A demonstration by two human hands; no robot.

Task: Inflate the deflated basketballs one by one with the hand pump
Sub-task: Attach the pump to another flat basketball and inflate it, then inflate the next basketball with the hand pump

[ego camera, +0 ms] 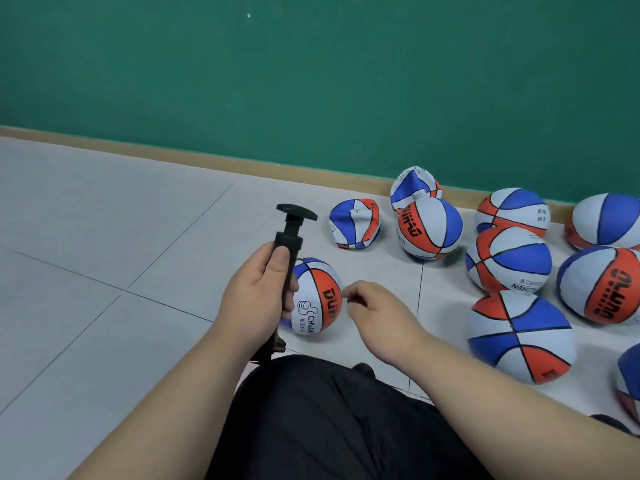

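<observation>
My left hand (258, 296) is wrapped around the barrel of a black hand pump (290, 233), which stands nearly upright with its T-handle on top. Just behind it on the floor sits a small round red, white and blue basketball (318, 299). My right hand (375, 311) hovers beside that ball's right side, its fingers curled loosely with nothing visible in them. Two crumpled, deflated balls lie farther back, one (355, 223) on the tiles and one (414, 183) against the wall.
Several more red, white and blue balls are clustered at the right, among them one (429, 228) and one (519, 336). A green wall (311, 81) with a tan skirting board runs behind. My dark-clothed knee (329, 417) fills the bottom centre. Grey floor tiles (86, 237) spread left.
</observation>
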